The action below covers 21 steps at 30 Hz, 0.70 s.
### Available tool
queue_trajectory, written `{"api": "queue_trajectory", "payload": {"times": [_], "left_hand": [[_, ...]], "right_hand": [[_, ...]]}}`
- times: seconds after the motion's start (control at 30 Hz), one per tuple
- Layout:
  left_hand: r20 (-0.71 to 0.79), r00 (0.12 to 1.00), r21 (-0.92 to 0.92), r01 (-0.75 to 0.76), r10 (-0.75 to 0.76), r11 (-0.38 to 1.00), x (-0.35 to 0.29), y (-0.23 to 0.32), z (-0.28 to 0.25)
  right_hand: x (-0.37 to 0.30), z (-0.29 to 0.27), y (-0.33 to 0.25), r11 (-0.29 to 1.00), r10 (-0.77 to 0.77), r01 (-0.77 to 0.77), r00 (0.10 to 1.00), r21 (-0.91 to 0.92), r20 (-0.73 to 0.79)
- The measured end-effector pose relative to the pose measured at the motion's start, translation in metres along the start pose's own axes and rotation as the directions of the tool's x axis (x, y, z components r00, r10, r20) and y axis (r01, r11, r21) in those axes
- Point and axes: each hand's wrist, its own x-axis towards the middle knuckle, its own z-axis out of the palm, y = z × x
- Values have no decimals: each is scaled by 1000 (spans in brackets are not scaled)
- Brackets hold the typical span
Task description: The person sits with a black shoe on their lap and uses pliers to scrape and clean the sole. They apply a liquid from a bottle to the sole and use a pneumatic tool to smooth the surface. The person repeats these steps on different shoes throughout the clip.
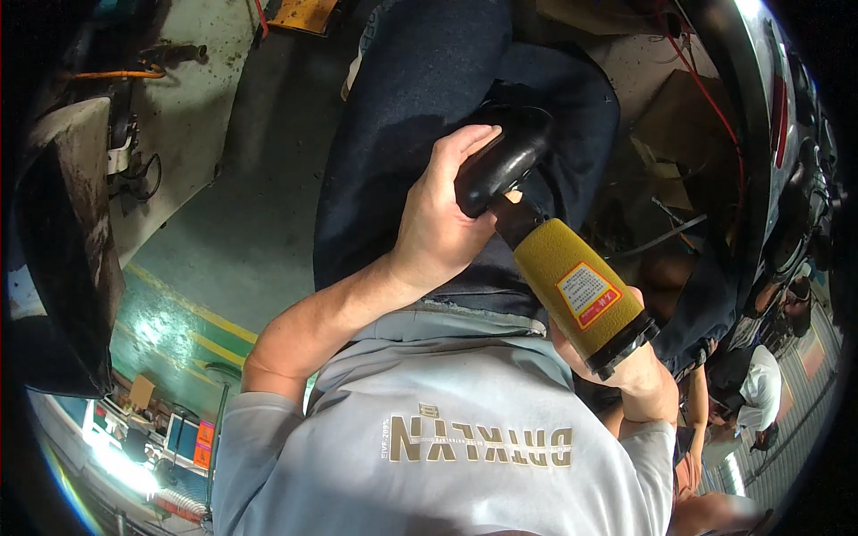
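My left hand point(438, 219) is wrapped round a glossy black rounded part point(509, 165) above my lap. Against that part's lower side sits the dark narrow end of a yellow power tool point(567, 277), which has a rough-textured body, a red and white label and a black end cap. Whether the two are joined I cannot tell. My right hand point(633, 357) holds the tool from beneath, its fingers mostly hidden behind the yellow body. A small light tan piece point(514, 196) shows where tool and black part meet.
Dark trousered legs point(402, 116) fill the middle. On the left stand pale panels point(192, 98) and a black curved piece point(63, 241). A red cable point(715, 107) runs along the right, beside cardboard point(670, 134). Another person in white point(761, 389) is at far right.
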Motion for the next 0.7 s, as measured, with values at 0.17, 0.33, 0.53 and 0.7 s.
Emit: {"api": "queue_trajectory", "payload": {"times": [0.17, 0.33, 0.53, 0.7], "left_hand": [[-5, 1000, -19, 11, -11, 1000, -1, 2, -2], [-45, 999, -16, 16, -16, 1000, 3, 4, -9], [2, 998, -26, 56, -56, 998, 24, 41, -24], [171, 983, -109, 85, -66, 990, 56, 105, -67]], "right_hand": [[-8, -4, 7, 969, -158, 145, 986, -199, -50], [-59, -8, 28, 976, 178, -219, 828, -14, -532], [-59, -109, 34, 946, 263, 106, 301, 306, -917], [-69, -225, 82, 884, 194, -467, 336, 16, -922]]}}
